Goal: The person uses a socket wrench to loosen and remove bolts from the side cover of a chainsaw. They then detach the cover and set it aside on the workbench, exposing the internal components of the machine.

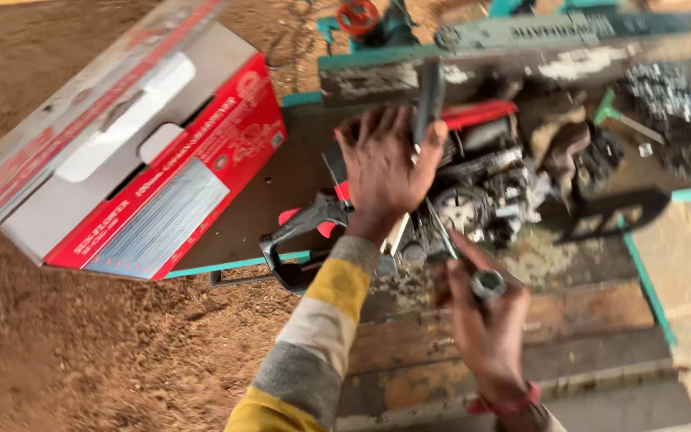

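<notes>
Red-and-black chainsaw body (473,188), covers off, lying on worn workbench (521,320) amid sawdust and grime. Judged heavy, rigid, oily on bare metal; exposed engine parts likely sharp-edged and easy to knock out of place. Best taken by black rear handle (301,232) or the front bar, not by the open mechanism.

Left hand (381,172) pressed flat on top of the body, fingers curled round a dark upright bar (428,100) — closed on it, steadying. Right hand (485,316) clamped on a socket wrench (473,272), round metal end toward camera, thin shaft angled up into the engine just right of the left wrist. Tip contact blurred; cannot tell whether seated.

Loose saw chain (669,112) heaped at far right of bench, well apart from both hands. Red-and-grey carton (133,152) lying open at left, overhanging the bench edge.
</notes>
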